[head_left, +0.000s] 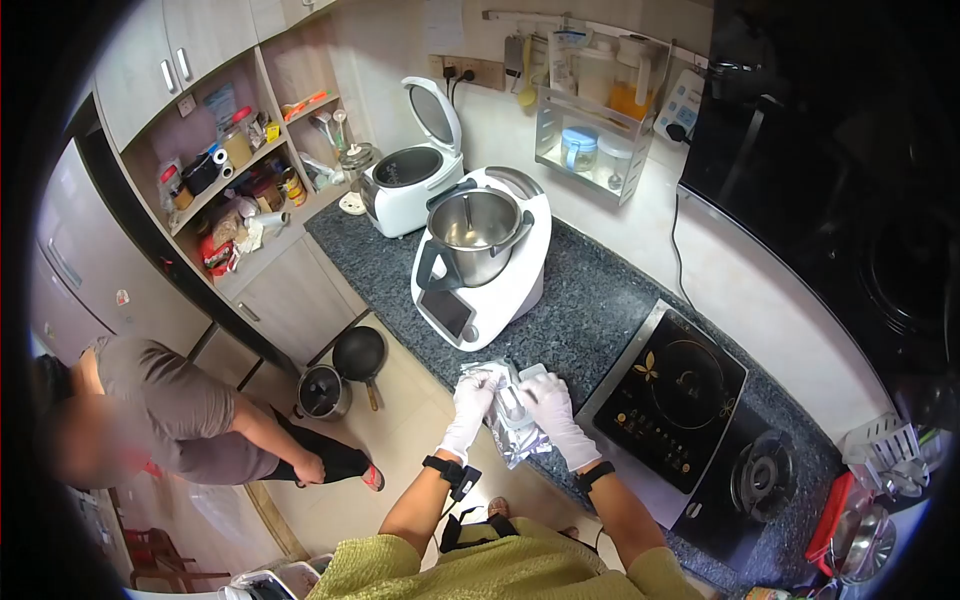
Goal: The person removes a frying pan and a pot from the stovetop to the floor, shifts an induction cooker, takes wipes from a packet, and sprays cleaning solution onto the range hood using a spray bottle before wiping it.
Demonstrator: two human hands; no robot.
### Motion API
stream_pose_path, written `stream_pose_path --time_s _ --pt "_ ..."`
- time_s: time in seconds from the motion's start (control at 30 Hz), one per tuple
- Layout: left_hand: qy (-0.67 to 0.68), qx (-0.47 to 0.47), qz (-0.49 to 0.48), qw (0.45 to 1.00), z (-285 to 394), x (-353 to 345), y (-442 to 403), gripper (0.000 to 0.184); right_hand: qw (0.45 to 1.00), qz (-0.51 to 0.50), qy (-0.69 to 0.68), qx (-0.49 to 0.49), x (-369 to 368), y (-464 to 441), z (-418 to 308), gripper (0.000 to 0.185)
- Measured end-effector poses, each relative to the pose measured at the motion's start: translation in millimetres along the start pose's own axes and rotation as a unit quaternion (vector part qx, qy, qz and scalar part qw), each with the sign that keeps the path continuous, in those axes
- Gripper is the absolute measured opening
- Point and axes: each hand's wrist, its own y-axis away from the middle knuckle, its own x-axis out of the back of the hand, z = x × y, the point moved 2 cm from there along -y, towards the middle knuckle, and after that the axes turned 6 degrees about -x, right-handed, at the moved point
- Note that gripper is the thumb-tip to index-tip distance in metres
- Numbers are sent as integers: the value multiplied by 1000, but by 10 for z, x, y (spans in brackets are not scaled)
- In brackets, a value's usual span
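Observation:
Both my hands wear white gloves and are at a crumpled silver foil sheet at the counter's front edge. My left hand is closed with its fingers bunched on the foil's left side. On the other side, my right hand curls its fingers over the foil's right part, near a small pale flat item whose kind I cannot make out. What lies within the foil is not clear. Just behind it stands a white cooking machine with a steel bowl and a dark screen.
A rice cooker stands with its lid up at the back left. To the right are an induction cooktop and a gas burner. A pot and a frying pan are on the floor. Another person stands at the left.

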Motion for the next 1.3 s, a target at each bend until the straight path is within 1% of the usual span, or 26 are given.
stream_pose_path --time_s 0.03,0.1,0.13,0.2,0.23,0.33,0.43,0.47,0.57,0.67,0.77,0.87,0.97,1.07,1.17,1.27,1.3 --pt "34 34 -17 999 -40 -12 -24 13 999 -9 33 20 -67 22 12 16" --pt "82 57 1 995 -94 -42 -25 12 993 -25 98 62 -207 33 31 17" --pt "106 69 10 992 -130 -53 -18 12 990 8 126 67 -226 21 -2 19" --pt "151 98 4 984 -356 -112 -67 12 987 -42 142 65 -271 -102 -60 18" --pt "173 113 1 978 -360 -106 -73 12 984 -68 150 62 -287 -137 -107 18" --pt "171 124 -20 977 -294 -92 -52 12 978 -65 199 25 -336 -138 -265 17" --pt "41 -15 -7 999 -8 -26 -11 12 957 -20 289 -17 -458 -73 -292 15" --pt "6 11 -17 1000 167 17 8 12 953 -11 301 -33 -519 -55 -292 16" --pt "-3 -22 -9 1000 157 -16 14 12 920 -26 389 -39 -528 -68 -325 13" --pt "20 31 -24 999 158 -13 23 14 893 -36 440 -86 -556 -146 -375 12" --pt "21 38 -51 998 81 -30 12 12 924 -68 359 -115 -615 -188 -322 15" --pt "12 32 -32 999 212 46 79 12 940 -71 317 -103 -613 -192 -257 21" --pt "13 47 -37 998 92 6 54 12 950 -73 282 -113 -600 -155 -241 27" --pt "45 80 -58 994 111 23 46 12 938 -91 307 -131 -620 -171 -262 33" --pt "61 69 -53 994 -193 -94 -17 13 955 -87 239 -153 -487 -143 -331 36" --pt "129 107 -72 983 -323 -141 -43 13 966 -113 140 -186 -530 -156 -230 36" --pt "102 92 -59 989 -339 -137 -41 13 970 -106 106 -192 -546 -147 -200 34"
